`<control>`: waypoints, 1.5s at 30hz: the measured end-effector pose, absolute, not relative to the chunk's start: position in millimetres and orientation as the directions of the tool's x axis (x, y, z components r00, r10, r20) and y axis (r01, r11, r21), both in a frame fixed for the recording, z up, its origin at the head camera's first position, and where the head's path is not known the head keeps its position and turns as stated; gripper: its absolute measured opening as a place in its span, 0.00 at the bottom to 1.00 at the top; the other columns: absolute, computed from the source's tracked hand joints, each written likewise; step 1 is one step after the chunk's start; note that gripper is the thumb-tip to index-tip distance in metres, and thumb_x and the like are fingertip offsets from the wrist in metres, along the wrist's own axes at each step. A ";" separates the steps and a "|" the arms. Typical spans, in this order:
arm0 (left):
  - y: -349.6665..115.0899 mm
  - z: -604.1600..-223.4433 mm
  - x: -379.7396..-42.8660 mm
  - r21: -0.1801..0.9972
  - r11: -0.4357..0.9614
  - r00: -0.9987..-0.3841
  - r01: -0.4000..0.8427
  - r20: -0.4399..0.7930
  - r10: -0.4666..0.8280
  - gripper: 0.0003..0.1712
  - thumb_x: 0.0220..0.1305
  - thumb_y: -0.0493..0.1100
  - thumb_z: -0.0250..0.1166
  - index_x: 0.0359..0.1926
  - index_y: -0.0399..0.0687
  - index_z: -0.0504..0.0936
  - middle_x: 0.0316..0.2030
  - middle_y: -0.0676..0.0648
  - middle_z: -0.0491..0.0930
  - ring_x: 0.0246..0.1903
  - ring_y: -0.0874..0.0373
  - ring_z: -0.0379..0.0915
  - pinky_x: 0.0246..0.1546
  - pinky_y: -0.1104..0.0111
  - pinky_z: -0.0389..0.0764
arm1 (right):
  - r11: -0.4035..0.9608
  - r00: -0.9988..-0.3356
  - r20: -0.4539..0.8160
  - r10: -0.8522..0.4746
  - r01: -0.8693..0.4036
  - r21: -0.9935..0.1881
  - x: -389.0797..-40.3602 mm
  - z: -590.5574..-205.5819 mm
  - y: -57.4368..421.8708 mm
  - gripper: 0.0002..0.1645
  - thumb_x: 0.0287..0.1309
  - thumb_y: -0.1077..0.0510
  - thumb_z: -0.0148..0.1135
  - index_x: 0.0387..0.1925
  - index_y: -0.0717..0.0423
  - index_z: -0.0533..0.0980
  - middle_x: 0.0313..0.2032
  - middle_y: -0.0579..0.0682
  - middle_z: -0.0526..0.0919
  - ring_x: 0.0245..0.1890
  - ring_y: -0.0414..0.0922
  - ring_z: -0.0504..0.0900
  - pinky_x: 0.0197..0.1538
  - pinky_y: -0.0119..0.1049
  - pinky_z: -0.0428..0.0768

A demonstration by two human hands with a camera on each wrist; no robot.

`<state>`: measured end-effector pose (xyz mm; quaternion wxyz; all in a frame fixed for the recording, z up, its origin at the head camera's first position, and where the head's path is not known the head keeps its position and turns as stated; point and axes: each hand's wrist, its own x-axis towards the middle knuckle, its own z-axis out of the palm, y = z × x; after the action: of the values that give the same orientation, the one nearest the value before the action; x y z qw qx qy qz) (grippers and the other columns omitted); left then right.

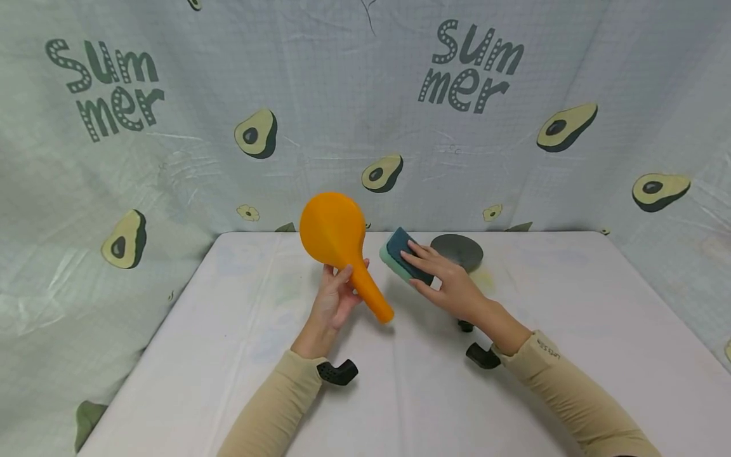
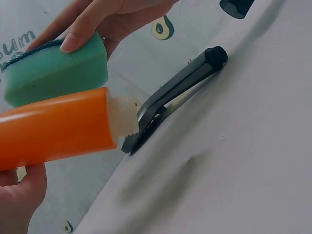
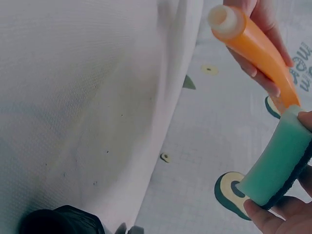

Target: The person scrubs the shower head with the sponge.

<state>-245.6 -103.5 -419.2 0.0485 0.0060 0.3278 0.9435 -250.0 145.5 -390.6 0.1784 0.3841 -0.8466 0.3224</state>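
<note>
My left hand [image 1: 335, 298] grips an orange plastic thing [image 1: 332, 225] with a broad round head and a long thick handle. The head points up and away; the handle slants down to the right. In the left wrist view, a pale threaded neck [image 2: 124, 117] pokes out of the handle's end. My right hand [image 1: 451, 279] pinches a sponge [image 1: 404, 254] between thumb and fingers, its dark blue scouring side up and its green foam [image 3: 278, 158] below. The sponge hovers right of the orange thing, with a gap between them in the head view.
A dark round pan [image 1: 457, 252] lies on the white table [image 1: 257, 355] behind my right hand, partly hidden by it. Its black handle [image 2: 183, 83] points toward me. A printed curtain [image 1: 320, 82] hangs along the table's far edge.
</note>
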 end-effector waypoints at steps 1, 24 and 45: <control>-103.7 -419.5 -245.9 0.616 -0.782 -0.995 -0.090 -0.016 0.102 0.30 0.80 0.38 0.53 0.75 0.62 0.55 0.68 0.47 0.64 0.57 0.51 0.73 0.66 0.40 0.61 | 0.497 -0.641 0.549 -0.536 -0.766 -0.409 -249.8 -390.3 145.5 0.33 0.62 0.64 0.71 0.68 0.61 0.74 0.71 0.60 0.69 0.70 0.66 0.67 0.67 0.61 0.68; -99.4 -423.6 -248.4 0.692 -0.721 -0.998 -0.027 0.022 0.059 0.19 0.78 0.31 0.49 0.63 0.50 0.72 0.52 0.50 0.81 0.53 0.53 0.80 0.58 0.36 0.72 | 0.464 -0.532 0.603 -0.595 -0.839 -0.283 -249.5 -392.3 146.0 0.31 0.56 0.65 0.74 0.63 0.60 0.79 0.67 0.64 0.73 0.68 0.68 0.69 0.63 0.64 0.71; -93.0 -418.5 -244.3 0.629 -0.777 -1.000 -0.019 -0.001 0.024 0.21 0.84 0.44 0.43 0.71 0.45 0.60 0.59 0.48 0.70 0.54 0.52 0.75 0.63 0.33 0.61 | 0.375 -0.483 0.581 -0.655 -0.875 -0.305 -257.1 -397.4 145.6 0.30 0.59 0.65 0.71 0.64 0.56 0.79 0.68 0.63 0.72 0.69 0.68 0.67 0.64 0.63 0.70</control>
<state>-244.3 -93.0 -418.5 0.0114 0.0034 0.3335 0.9427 -257.1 145.6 -397.4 0.1852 0.4735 -0.8082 0.2972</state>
